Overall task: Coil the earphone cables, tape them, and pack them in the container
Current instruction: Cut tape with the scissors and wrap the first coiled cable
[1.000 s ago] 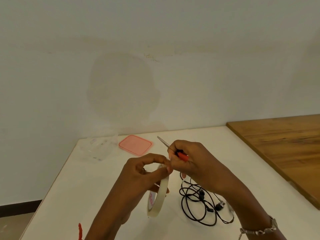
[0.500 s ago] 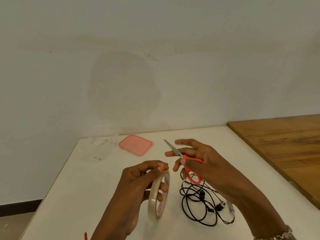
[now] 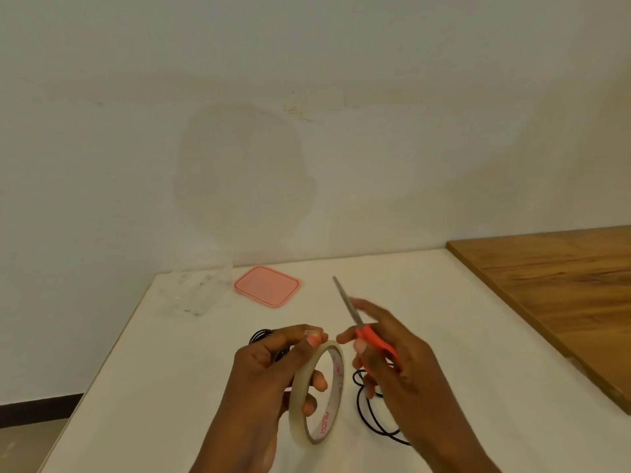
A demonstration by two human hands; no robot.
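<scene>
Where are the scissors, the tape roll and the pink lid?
scissors (image 3: pixel 375 339): head view, on the orange handle in the right hand.
tape roll (image 3: pixel 300 380): head view, on its outer band.
pink lid (image 3: pixel 266 286): head view, on its flat top.

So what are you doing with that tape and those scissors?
The person's left hand holds a roll of tape upright above the white table, thumb on its top edge. The right hand holds orange-handled scissors, blades shut and pointing away. Black earphone cables lie loose on the table under the right hand, and another dark bundle peeks out behind the left. The clear container and its pink lid wait at the back.
</scene>
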